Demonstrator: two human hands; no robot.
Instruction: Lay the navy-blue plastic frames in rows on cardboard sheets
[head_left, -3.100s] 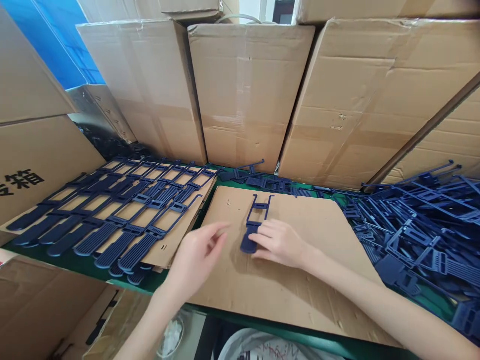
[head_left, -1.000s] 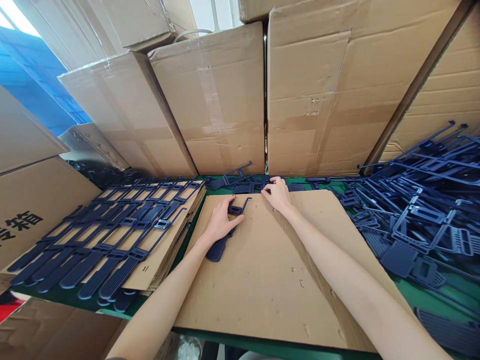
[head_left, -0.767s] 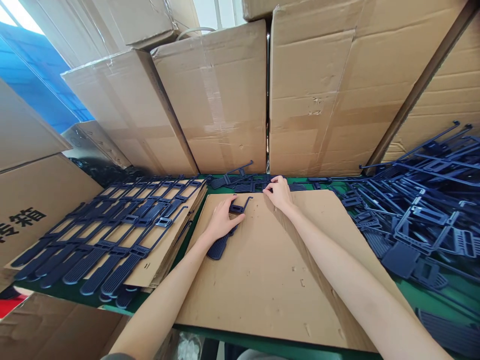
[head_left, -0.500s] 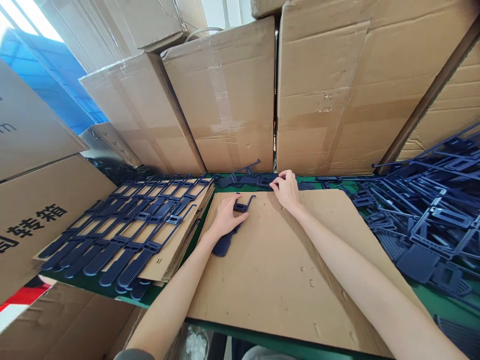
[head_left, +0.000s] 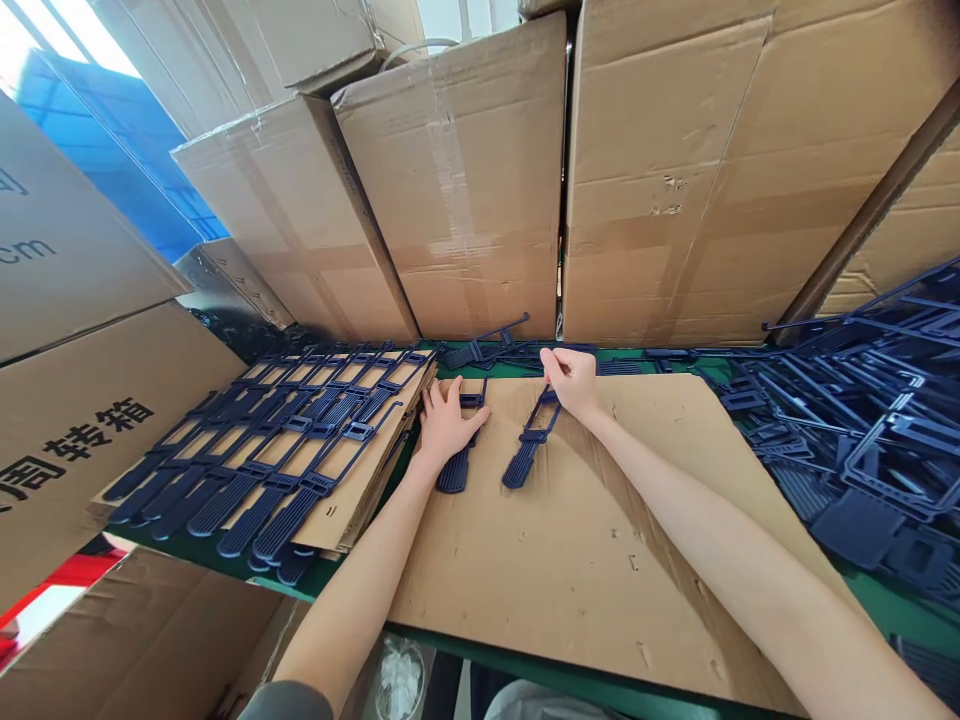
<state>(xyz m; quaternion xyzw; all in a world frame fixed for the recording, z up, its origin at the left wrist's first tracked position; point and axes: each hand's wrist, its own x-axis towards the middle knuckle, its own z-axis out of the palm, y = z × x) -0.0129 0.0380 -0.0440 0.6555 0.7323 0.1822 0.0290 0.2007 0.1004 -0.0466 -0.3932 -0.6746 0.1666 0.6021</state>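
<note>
**Cardboard sheet with two blue plastic parts under the hands**

Cardboard sheet [head_left: 570, 560] lies flat on the green table [head_left: 885, 590], nearest the viewer, with both forearms reaching across it. Left hand [head_left: 444, 420], fingers spread and palm down, presses flat on a first blue part [head_left: 453, 470] near the sheet's far left corner; its ribbed end shows below the palm. Right hand [head_left: 571, 378], fingers curled, pinches the far end of a second blue part [head_left: 525, 455], which lies just beside the first, its ribbed end pointing toward the viewer. Left of the sheet, a row of blue parts [head_left: 277, 440] lies side by side on a cardboard stack [head_left: 367, 485]. To the right, a loose heap of blue parts [head_left: 862, 420] covers the table. Behind everything stand large cardboard boxes [head_left: 465, 180], and at the far left a blue crate [head_left: 120, 150]
</note>
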